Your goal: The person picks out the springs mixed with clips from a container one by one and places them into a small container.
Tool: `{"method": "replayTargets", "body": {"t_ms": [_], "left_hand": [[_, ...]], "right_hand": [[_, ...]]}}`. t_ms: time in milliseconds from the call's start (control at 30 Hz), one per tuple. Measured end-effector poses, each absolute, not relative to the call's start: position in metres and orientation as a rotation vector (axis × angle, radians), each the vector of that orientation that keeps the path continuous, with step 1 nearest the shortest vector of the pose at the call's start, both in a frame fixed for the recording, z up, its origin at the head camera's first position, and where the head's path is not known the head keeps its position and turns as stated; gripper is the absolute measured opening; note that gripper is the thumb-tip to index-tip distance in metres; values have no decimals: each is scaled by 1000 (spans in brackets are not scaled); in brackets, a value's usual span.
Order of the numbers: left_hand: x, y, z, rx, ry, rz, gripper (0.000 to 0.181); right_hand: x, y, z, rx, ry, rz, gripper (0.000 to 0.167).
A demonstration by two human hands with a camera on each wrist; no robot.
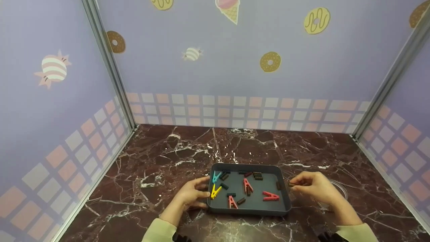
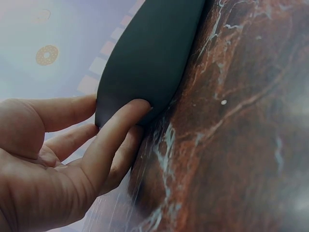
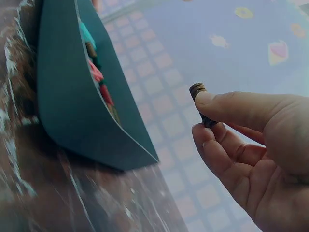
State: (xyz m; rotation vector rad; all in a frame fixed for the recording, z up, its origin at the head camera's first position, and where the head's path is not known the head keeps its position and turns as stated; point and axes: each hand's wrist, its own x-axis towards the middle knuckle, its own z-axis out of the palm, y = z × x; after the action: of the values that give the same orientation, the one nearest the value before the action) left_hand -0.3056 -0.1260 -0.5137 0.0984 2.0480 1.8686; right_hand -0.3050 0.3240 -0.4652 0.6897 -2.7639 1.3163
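Observation:
A dark grey rectangular tray (image 1: 248, 211) rests on the marbled tabletop. Inside are red clothespins (image 1: 270, 196), a yellow clothespin (image 1: 215, 191) and a teal clothespin (image 1: 216, 176), among several small dark cylinders (image 1: 241, 201). At its left side, my left hand (image 1: 191, 193) holds the tray, with fingers on the rim and outer wall (image 2: 145, 53). Just beyond the right wall, my right hand (image 1: 314, 186) pinches a small dark cylinder with a ribbed brown end (image 3: 197, 89) between thumb and fingers. What kind of piece it is cannot be told.
A clear round container (image 1: 339, 189) stands partly behind my right hand and wrist. Patterned panels (image 1: 215, 67) rise at the back and both sides, joined by metal posts (image 1: 111, 64). Dark marbled tabletop (image 1: 161, 154) surrounds the tray.

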Motion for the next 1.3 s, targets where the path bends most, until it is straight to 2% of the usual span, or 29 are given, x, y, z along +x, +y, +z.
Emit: {"method": "replayTargets", "body": {"t_ms": [433, 633, 767, 1300], "left_hand": [[-307, -126, -513, 104, 2035, 1868, 69], [-307, -126, -513, 100, 2024, 1879, 67], [-307, -126, -514, 97, 2024, 1875, 67], [-307, -126, -512, 94, 2039, 1870, 68]], "right_hand": [[-290, 381, -461, 393, -2845, 1187, 21], [-284, 401, -461, 202, -2906, 1243, 29], [-281, 411, -463, 167, -2946, 1211, 31], [-288, 412, -471, 147, -3059, 886, 16]]}}
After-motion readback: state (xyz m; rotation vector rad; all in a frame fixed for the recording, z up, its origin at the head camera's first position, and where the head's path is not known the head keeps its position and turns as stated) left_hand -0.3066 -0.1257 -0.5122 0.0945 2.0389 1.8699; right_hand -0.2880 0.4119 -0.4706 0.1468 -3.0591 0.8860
